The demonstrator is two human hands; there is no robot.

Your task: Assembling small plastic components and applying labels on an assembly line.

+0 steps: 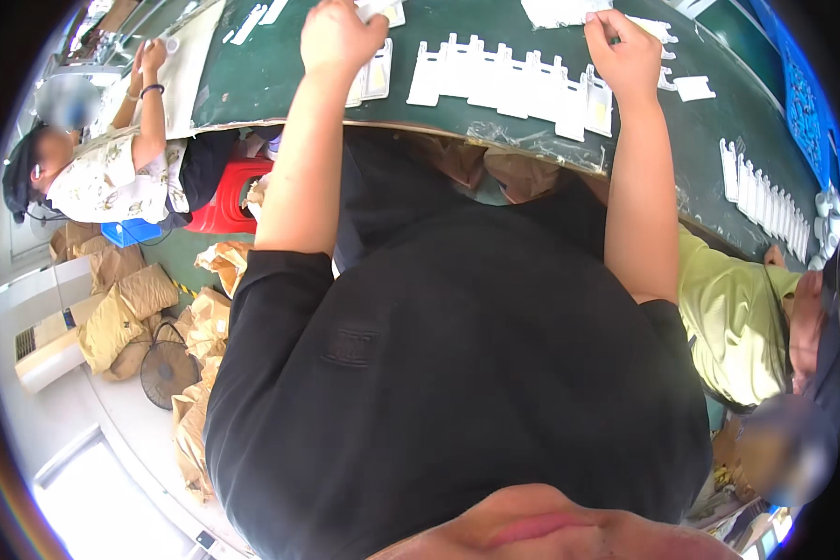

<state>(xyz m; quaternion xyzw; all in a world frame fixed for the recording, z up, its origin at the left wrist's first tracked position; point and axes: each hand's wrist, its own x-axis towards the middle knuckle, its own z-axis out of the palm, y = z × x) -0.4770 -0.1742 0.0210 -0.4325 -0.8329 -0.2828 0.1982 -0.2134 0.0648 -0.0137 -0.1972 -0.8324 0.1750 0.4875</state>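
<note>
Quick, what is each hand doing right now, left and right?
Left hand: fingers curled, on a small white card on the green table.
Right hand: fingers pinched on a white card.

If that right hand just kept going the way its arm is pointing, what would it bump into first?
The right hand points up the picture, across the green table. Just beyond its fingers lies a white sheet at the far edge, probably the first thing met, though depth is hard to judge here.
</note>
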